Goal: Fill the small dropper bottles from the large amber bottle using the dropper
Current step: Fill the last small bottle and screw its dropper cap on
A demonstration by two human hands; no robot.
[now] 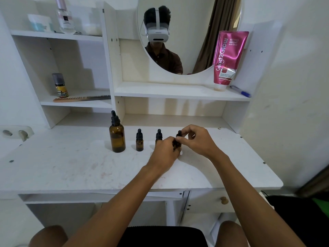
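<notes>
Head view: left hand [165,150] gripping body of rightmost small dropper bottle [177,143], right hand [194,139] pinching its cap [179,133]. Leftward on white desk [71,166]: middle small bottle [159,135], left small bottle [139,142], large amber bottle [117,138].

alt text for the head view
The left hand grips the rightmost small dropper bottle on a white desk while the right hand pinches its cap. Two more small bottles and the large amber bottle stand capped to its left.
</notes>
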